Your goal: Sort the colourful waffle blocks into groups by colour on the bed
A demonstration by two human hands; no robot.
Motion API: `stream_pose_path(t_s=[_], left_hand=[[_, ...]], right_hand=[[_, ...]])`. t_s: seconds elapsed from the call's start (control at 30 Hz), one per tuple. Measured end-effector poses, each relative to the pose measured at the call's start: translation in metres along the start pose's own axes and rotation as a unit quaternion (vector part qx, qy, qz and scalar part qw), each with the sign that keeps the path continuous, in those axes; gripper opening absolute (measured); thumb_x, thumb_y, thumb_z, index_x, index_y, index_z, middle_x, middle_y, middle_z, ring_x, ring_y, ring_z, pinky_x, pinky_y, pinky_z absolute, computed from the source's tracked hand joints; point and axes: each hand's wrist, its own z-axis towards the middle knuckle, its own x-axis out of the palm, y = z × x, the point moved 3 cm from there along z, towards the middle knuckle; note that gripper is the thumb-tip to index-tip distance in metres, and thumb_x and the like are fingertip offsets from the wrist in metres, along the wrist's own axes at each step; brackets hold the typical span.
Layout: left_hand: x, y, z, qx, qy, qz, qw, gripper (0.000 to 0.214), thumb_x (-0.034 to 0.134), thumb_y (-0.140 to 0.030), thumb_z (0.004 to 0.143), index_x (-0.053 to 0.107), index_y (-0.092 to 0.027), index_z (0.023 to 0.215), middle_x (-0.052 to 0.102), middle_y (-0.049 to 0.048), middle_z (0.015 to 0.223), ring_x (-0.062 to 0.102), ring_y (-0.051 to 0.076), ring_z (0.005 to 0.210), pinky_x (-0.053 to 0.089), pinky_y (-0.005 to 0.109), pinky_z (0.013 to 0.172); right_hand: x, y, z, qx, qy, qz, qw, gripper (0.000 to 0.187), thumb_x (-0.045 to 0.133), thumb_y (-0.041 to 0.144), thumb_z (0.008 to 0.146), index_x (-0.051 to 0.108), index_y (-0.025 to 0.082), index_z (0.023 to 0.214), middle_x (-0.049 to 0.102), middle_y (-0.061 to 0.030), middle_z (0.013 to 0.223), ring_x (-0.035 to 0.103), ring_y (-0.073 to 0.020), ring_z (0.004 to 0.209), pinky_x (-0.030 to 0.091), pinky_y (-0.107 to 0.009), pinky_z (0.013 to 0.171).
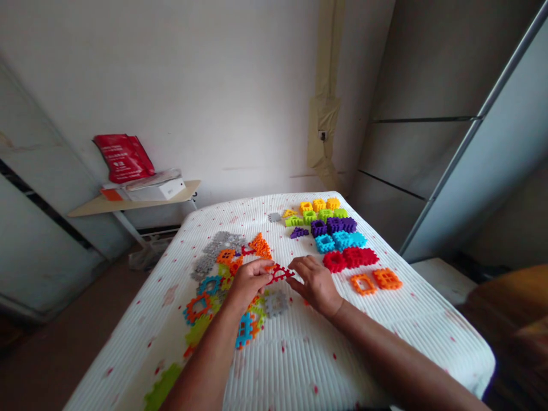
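Note:
Both my hands meet over the middle of a table with a white ribbed cloth (325, 354). My left hand (247, 282) and my right hand (313, 281) pinch the two ends of a red open-frame plastic piece (279, 274) just above the cloth. Under and left of my left hand lies a loose heap of interlocking plastic tiles (222, 274) in grey, orange, blue and green. To the right stand sorted rows of built cubes: yellow and orange (319, 204), green (317, 216), purple (334, 226), blue (340, 241), red (350, 258), and two orange flat pieces (375, 280).
A small wooden side table (128, 202) by the wall carries a white box (158, 188) and a red bag (124, 157). Grey cabinet panels (449, 142) stand at the right. The table's right and near edges drop to the floor.

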Motion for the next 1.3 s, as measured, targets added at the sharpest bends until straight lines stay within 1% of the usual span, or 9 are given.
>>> stream_pose_path(t_s=[0.17, 0.33, 0.43, 0.53, 0.6, 0.7, 0.83, 1.0, 1.3], left_hand=[[0.015, 0.003, -0.002, -0.007, 0.003, -0.008, 1.000, 0.059, 0.062, -0.024, 0.057, 0.052, -0.011, 0.114, 0.052, -0.0075, 0.052, 0.041, 0.006, 0.036, 0.026, 0.019, 0.038], [0.024, 0.006, -0.003, -0.006, 0.019, -0.005, 1.000, 0.062, 0.063, -0.028, 0.062, 0.048, -0.013, 0.120, 0.058, -0.0048, 0.058, 0.047, 0.008, 0.038, 0.027, 0.019, 0.036], [0.010, 0.003, -0.001, 0.030, -0.050, 0.001, 0.998, 0.056, 0.061, -0.035, 0.067, 0.051, -0.014, 0.118, 0.063, -0.0009, 0.067, 0.051, 0.009, 0.043, 0.033, 0.019, 0.040], [-0.019, 0.003, 0.003, 0.093, -0.177, 0.071, 0.977, 0.041, 0.057, -0.037, 0.070, 0.061, -0.015, 0.104, 0.067, 0.0022, 0.076, 0.058, 0.012, 0.058, 0.044, 0.023, 0.053], [-0.040, 0.005, 0.006, 0.125, -0.254, 0.152, 0.947, 0.031, 0.055, -0.036, 0.072, 0.066, -0.017, 0.094, 0.069, 0.0039, 0.083, 0.062, 0.017, 0.073, 0.048, 0.027, 0.068], [-0.064, 0.009, 0.007, 0.119, -0.317, 0.263, 0.903, 0.025, 0.050, -0.032, 0.075, 0.068, -0.020, 0.088, 0.071, 0.0040, 0.089, 0.063, 0.019, 0.082, 0.047, 0.031, 0.078], [-0.075, 0.009, 0.006, 0.073, -0.331, 0.327, 0.882, 0.024, 0.048, -0.025, 0.075, 0.070, -0.022, 0.087, 0.072, 0.0054, 0.089, 0.063, 0.022, 0.081, 0.046, 0.034, 0.076], [-0.077, 0.010, 0.006, 0.070, -0.338, 0.303, 0.888, 0.022, 0.051, -0.018, 0.072, 0.071, -0.022, 0.082, 0.072, 0.0061, 0.087, 0.063, 0.024, 0.083, 0.045, 0.036, 0.079], [-0.099, 0.023, 0.008, 0.097, -0.397, 0.172, 0.897, 0.025, 0.045, -0.020, 0.074, 0.068, -0.018, 0.083, 0.072, 0.0036, 0.083, 0.066, 0.017, 0.080, 0.049, 0.028, 0.077]], right_hand=[[-0.001, 0.012, 0.001, -0.042, 0.069, -0.044, 0.996, 0.025, 0.057, 0.019, 0.083, 0.062, 0.018, 0.107, 0.066, -0.0101, 0.100, 0.058, -0.0206, 0.088, 0.048, -0.032, 0.077], [-0.006, 0.002, 0.003, -0.002, 0.102, -0.018, 0.995, 0.027, 0.058, 0.012, 0.080, 0.063, 0.016, 0.106, 0.067, -0.0082, 0.096, 0.060, -0.0185, 0.089, 0.049, -0.028, 0.078], [-0.023, -0.020, 0.006, 0.047, 0.047, -0.017, 0.998, 0.034, 0.054, 0.009, 0.080, 0.059, 0.014, 0.114, 0.064, -0.0103, 0.105, 0.060, -0.0175, 0.094, 0.048, -0.027, 0.082], [-0.040, -0.042, 0.009, 0.103, 0.005, -0.049, 0.993, 0.039, 0.051, 0.006, 0.078, 0.057, 0.012, 0.116, 0.060, -0.0119, 0.111, 0.058, -0.0183, 0.101, 0.046, -0.028, 0.087], [-0.040, -0.048, 0.009, 0.130, 0.035, -0.070, 0.988, 0.040, 0.052, 0.007, 0.077, 0.057, 0.012, 0.116, 0.061, -0.0118, 0.110, 0.059, -0.0188, 0.099, 0.046, -0.027, 0.086], [-0.026, -0.047, 0.007, 0.148, 0.141, -0.110, 0.973, 0.037, 0.049, 0.007, 0.079, 0.058, 0.013, 0.114, 0.062, -0.0111, 0.105, 0.061, -0.0179, 0.090, 0.047, -0.025, 0.078], [-0.007, -0.043, 0.004, 0.162, 0.228, -0.172, 0.945, 0.035, 0.039, 0.003, 0.082, 0.059, 0.014, 0.109, 0.062, -0.0115, 0.103, 0.063, -0.0159, 0.085, 0.045, -0.023, 0.072], [0.002, -0.048, 0.002, 0.165, 0.237, -0.203, 0.936, 0.030, 0.038, 0.000, 0.082, 0.059, 0.013, 0.099, 0.062, -0.0100, 0.096, 0.063, -0.0154, 0.077, 0.044, -0.022, 0.063], [0.010, -0.051, 0.000, 0.160, 0.246, -0.205, 0.934, 0.028, 0.044, -0.007, 0.075, 0.060, 0.010, 0.090, 0.062, -0.0107, 0.090, 0.063, -0.0159, 0.076, 0.041, -0.021, 0.063]])
